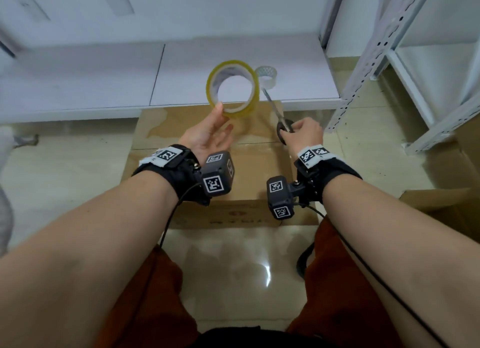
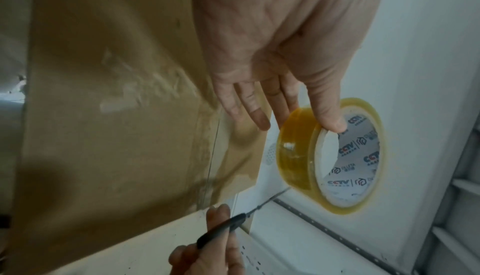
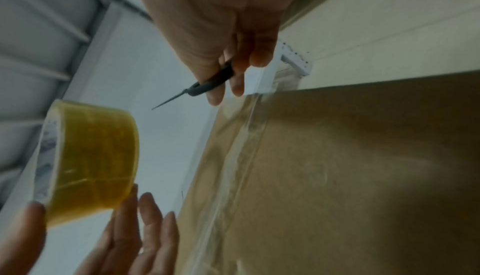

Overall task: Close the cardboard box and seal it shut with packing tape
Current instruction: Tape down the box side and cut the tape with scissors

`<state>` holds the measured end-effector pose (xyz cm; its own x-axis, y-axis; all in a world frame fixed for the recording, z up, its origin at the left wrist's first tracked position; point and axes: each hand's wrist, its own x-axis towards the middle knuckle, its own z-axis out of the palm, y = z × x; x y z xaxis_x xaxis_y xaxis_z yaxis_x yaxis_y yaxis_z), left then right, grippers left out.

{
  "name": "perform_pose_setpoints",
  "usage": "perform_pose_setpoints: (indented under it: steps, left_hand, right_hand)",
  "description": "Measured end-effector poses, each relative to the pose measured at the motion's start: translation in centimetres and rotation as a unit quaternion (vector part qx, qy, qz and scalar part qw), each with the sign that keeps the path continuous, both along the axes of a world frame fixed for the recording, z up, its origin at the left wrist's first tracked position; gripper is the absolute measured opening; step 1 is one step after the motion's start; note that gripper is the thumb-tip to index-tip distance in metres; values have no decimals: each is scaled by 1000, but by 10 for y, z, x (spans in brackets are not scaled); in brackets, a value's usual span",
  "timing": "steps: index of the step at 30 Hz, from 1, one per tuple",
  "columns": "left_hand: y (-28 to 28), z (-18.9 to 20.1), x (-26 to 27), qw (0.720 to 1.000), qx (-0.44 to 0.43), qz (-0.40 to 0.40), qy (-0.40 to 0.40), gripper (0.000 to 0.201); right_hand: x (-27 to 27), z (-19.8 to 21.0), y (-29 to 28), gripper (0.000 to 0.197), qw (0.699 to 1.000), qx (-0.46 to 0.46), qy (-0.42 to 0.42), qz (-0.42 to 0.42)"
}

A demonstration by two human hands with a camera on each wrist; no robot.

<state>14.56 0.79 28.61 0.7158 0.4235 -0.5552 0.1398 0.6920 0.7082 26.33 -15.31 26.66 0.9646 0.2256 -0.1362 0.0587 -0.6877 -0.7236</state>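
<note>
Over the closed cardboard box [image 1: 249,165], left hand [image 1: 207,137] pinches the yellow tape roll [image 1: 233,89] between thumb and fingers, right hand [image 1: 302,133] grips black-handled scissors [image 1: 275,108]

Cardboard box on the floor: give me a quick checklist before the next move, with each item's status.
1. Flaps of the brown cardboard box closed flat: ok.
2. Clear tape strip along the centre seam: ok, a glossy strip covers it.
3. Yellow roll of packing tape secure in the left hand: ok, thumb inside the core, fingers outside.
4. Strip cut free from the roll: cannot tell, no link shows.
5. Black-handled scissors under control in the right hand: ok, grip on the handles, blades closed, pointing away.
6. Tape folded down over the box's far edge: cannot tell.
</note>
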Motion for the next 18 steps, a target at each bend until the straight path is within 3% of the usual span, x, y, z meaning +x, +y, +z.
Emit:
perform_pose_setpoints:
  steps: [3, 4, 12, 18]
  left_hand:
    - [13, -2, -22, 1000, -6, 24, 8, 25]
    - [16, -2, -28, 999, -10, 33, 10, 25]
    - [28, 0, -46, 998, -17, 43, 29, 25]
    - [34, -12, -43, 997, -1, 45, 62, 48]
  right_hand:
    - [-7, 6, 23, 21, 998, -21, -11, 58]
    - [-8, 6, 32, 26, 997, -24, -9, 72]
    - [-6, -8, 69, 20, 991, -28, -33, 125]
    - [-6, -17, 67, 22, 988, -17, -60, 143]
